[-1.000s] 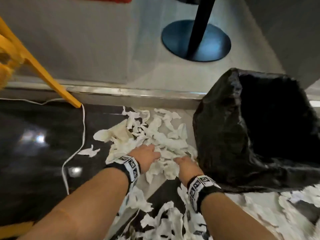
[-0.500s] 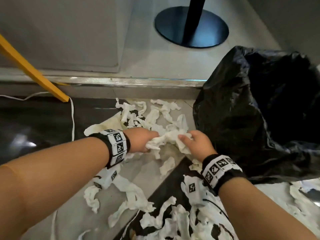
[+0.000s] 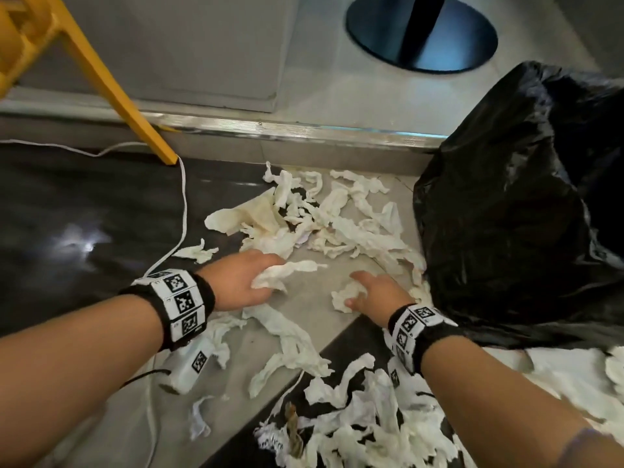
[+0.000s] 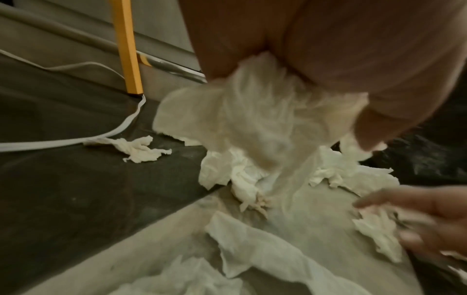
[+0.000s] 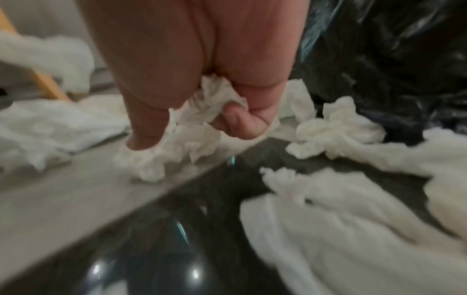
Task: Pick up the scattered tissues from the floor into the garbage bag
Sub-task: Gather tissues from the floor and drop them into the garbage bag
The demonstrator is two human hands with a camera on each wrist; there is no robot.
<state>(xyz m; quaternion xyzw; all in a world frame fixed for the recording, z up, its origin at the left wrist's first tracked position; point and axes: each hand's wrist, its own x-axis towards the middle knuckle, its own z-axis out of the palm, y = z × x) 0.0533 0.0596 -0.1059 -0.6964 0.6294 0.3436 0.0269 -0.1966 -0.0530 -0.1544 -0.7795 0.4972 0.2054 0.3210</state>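
Observation:
Several torn white tissues (image 3: 341, 217) lie scattered over the grey and black floor. My left hand (image 3: 250, 282) grips a long white tissue strip (image 3: 287, 273), seen bunched in the left wrist view (image 4: 265, 119). My right hand (image 3: 374, 292) pinches a crumpled tissue wad (image 3: 346, 297) low over the floor; its thumb and fingers curl round the wad (image 5: 212, 103). The black garbage bag (image 3: 520, 211) stands open just right of my right hand. More tissues (image 3: 364, 420) are heaped below my right forearm.
A yellow leg (image 3: 111, 92) stands at the back left, with a white cable (image 3: 184, 204) running past its foot. A metal floor strip (image 3: 304, 130) crosses behind the tissues. A dark round base with a black pole (image 3: 422, 35) stands beyond it.
Both hands have pulled apart and dropped lower toward the floor, each keeping its own tissue; half a second ago they held one bunch together. The view has shifted slightly.

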